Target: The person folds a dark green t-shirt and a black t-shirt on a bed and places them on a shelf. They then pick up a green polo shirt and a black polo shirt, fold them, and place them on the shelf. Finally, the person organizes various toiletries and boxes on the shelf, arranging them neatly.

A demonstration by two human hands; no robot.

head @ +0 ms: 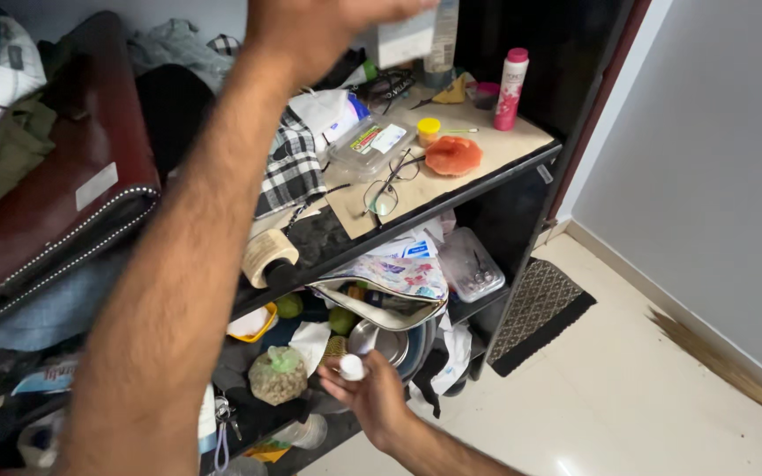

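My left hand (310,31) is raised at the top of the view, above the upper shelf, closed on a pale, blurred bottle-like container (425,35). Its forearm crosses the middle of the picture and hides part of the shelves. My right hand (381,405) is low, in front of the lower shelf, and pinches a small white cap (352,367) between thumb and fingers. Just behind that hand are a steel bowl (377,339) and a mesh bag of pale round things (277,375).
The black shelf top (496,145) carries eyeglasses (387,189), a clear plastic box (370,145), an orange dish (453,155), a small yellow jar (429,130) and a pink bottle (511,88). A dark red suitcase (55,203) lies left; a mat (540,313) and broom (725,366) are on the floor.
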